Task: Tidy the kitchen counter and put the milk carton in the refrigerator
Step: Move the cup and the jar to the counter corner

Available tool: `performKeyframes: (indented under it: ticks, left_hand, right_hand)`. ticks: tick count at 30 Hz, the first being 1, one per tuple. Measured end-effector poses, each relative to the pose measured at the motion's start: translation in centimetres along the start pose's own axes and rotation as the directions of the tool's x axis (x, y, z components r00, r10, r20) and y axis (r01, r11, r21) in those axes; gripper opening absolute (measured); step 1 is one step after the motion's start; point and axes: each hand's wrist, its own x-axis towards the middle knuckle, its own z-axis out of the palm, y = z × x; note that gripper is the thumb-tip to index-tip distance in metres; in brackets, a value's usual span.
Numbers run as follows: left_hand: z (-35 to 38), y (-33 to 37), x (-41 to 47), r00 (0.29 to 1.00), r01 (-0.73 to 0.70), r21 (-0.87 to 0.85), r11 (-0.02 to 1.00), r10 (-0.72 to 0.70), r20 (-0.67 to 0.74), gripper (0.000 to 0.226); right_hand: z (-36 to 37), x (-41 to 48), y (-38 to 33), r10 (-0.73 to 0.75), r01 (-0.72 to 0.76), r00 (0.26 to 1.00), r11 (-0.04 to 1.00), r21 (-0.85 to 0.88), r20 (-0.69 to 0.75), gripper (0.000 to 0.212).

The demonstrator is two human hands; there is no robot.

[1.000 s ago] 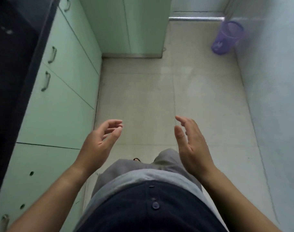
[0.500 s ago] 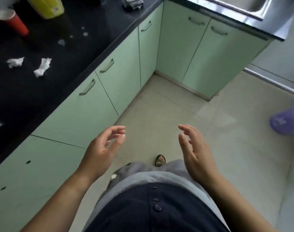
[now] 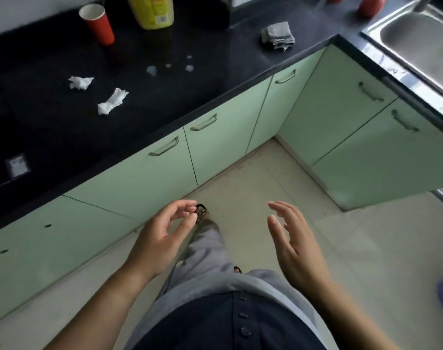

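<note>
L hand [image 3: 162,238] & R hand [image 3: 296,246] were empty, fingers loosely spread, palms facing, above floor [image 3: 253,178]. Counter [image 3: 51,137] bore tissues [image 3: 80,82], cup [image 3: 99,24], cloth [image 3: 278,35], drops [image 3: 151,70].

A black counter [image 3: 63,137] runs up and to the left of the left hand [image 3: 162,238], backed by a pale wall [image 3: 26,11] and carried on pale green cabinet doors [image 3: 129,188] with curved metal handles [image 3: 165,146]. It turns a corner ahead of both hands. Up and to the right of the right hand [image 3: 296,248], a steel sink [image 3: 417,34] sits above more green doors, and beige floor tiles [image 3: 367,248] spread below in soft, even light.
</note>
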Motion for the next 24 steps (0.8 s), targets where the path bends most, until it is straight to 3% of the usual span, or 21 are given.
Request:
performKeyframes:
  ticks: [7,15,24]
  left_hand:
    - [-2.8,1.5,10.3,0.999,0.012,-0.007,1.0,-0.012,-0.046,0.034]
    - [-10.2,3.7,20.3,0.981,0.01,-0.033,0.999,-0.017,-0.192,0.036]
    - [-17.8,3.0,28.8,0.94,0.09,0.036,0.995,-0.073,-0.332,0.022]
  right_hand:
    - [0.8,12.5,-3.3,-0.085,0.088,0.995,0.995,-0.056,0.051,0.057]
    - [3.8,27.0,-10.0,-0.236,0.245,0.962,0.968,-0.054,0.134,0.059]
    - [9.0,39.8,-16.9,-0.353,0.378,0.88,0.926,-0.018,0.318,0.061]
